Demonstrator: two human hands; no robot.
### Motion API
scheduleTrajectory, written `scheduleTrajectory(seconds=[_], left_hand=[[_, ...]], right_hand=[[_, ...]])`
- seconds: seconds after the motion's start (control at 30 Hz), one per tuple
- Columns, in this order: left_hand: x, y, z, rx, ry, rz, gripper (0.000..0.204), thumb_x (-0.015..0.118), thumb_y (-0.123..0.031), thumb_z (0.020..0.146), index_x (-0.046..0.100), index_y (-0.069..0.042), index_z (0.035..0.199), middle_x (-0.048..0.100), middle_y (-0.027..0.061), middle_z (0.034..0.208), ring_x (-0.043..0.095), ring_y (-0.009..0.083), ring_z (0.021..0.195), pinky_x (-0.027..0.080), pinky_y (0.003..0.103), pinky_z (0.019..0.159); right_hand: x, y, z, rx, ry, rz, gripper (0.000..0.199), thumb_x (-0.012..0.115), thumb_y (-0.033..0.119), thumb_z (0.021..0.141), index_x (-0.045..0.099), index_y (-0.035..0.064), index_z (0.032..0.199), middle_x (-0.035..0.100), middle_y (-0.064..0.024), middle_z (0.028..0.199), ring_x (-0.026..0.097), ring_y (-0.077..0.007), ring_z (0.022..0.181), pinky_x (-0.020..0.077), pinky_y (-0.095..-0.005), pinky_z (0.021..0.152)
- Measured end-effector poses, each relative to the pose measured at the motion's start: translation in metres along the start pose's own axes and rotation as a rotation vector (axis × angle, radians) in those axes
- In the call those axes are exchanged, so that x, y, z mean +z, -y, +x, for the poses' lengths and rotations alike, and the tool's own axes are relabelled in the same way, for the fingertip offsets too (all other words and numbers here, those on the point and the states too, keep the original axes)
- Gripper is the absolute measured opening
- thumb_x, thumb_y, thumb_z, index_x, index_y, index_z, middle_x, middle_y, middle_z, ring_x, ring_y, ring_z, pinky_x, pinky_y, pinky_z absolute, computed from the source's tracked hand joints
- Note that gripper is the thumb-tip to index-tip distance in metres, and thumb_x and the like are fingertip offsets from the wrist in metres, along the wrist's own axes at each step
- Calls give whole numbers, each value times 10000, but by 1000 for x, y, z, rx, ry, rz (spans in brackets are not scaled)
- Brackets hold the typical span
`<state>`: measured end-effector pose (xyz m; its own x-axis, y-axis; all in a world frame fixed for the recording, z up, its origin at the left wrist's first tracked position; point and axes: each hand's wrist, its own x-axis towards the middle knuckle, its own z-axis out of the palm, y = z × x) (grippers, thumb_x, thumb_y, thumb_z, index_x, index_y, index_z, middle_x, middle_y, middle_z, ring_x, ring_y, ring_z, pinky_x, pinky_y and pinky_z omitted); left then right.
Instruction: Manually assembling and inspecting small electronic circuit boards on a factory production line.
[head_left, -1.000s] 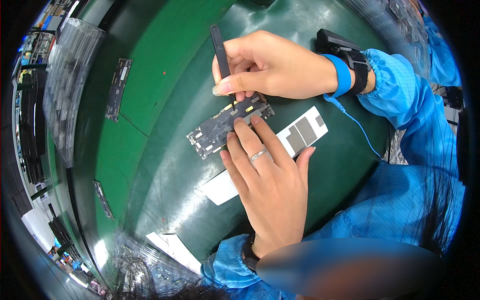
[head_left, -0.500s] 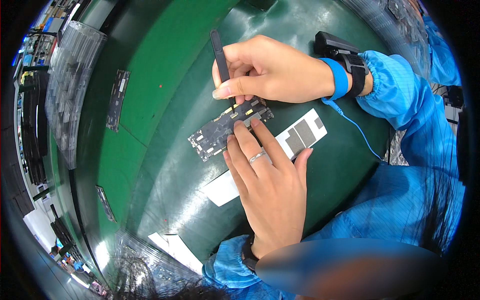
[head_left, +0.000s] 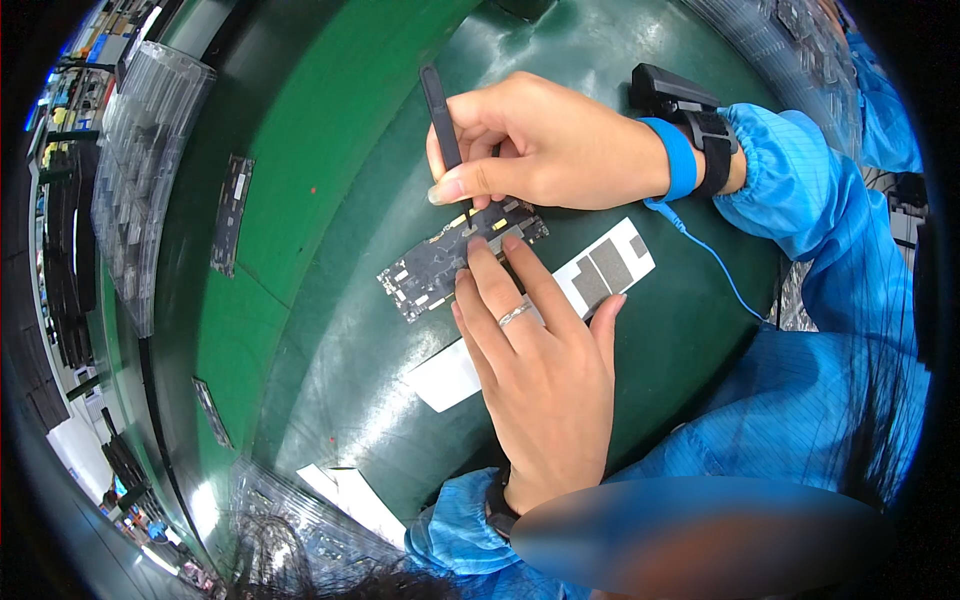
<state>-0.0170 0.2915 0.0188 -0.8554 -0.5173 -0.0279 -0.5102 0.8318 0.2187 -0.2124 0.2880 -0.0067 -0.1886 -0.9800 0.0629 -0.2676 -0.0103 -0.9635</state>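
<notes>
A dark circuit board (head_left: 425, 268) with gold and white patches lies at a slant on the green work surface. My left hand (head_left: 545, 370) is laid flat, fingers stretched, with its fingertips on the board's near edge. Black tweezers (head_left: 440, 112) are pinched between the thumb and fingers of my right hand (head_left: 545, 140). Their tip reaches down to the board, just beyond my left fingertips. Whether the tip holds anything is too small to tell. A white backing strip (head_left: 450, 375) with grey rectangular pads (head_left: 603, 270) runs partly hidden beneath my left hand.
Left of the work surface, a green belt (head_left: 290, 225) carries another dark board (head_left: 232, 215) and a narrow piece (head_left: 211, 412). Clear plastic trays (head_left: 150, 190) stand beyond it. White paper (head_left: 350, 500) lies at the lower left. A blue cord (head_left: 725, 265) trails from my right wristband.
The dark board and a red spot on the belt have slid slightly down in the picture. My right hand and the tweezers have shifted a little; my left hand hardly differs.
</notes>
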Motion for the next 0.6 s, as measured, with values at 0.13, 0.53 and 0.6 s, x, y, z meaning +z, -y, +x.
scheduleTrajectory(seconds=[0.13, 0.53, 0.6], left_hand=[[1, 5, 2, 26, -21, 49, 864, 774, -490, 853, 500, 87, 1434, 458, 262, 1499, 536, 395, 1272, 486, 491, 1108], [1, 110, 114, 115, -458, -27, 577, 606, -339, 1034, 507, 69, 1429, 468, 311, 1526, 462, 472, 1416, 344, 616, 1174], [-1, 180, 128, 21, -514, -11, 475, 684, -194, 986, 566, 50, 1377, 617, 307, 1340, 597, 446, 1272, 477, 521, 1074]], right_hand=[[-2, -1, 5, -2, 63, -92, 223, 744, 207, 985, 682, -7, 983, 753, -87, 863, 705, -123, 755, 550, -283, 667], [-20, -16, -15, -139, -368, 228, 225, 719, 235, 1011, 689, 27, 1090, 688, -38, 952, 655, -104, 782, 565, -258, 675], [-24, -13, -21, -137, -379, 219, 226, 719, 235, 1011, 686, 27, 1093, 688, -39, 959, 656, -107, 785, 565, -258, 676]])
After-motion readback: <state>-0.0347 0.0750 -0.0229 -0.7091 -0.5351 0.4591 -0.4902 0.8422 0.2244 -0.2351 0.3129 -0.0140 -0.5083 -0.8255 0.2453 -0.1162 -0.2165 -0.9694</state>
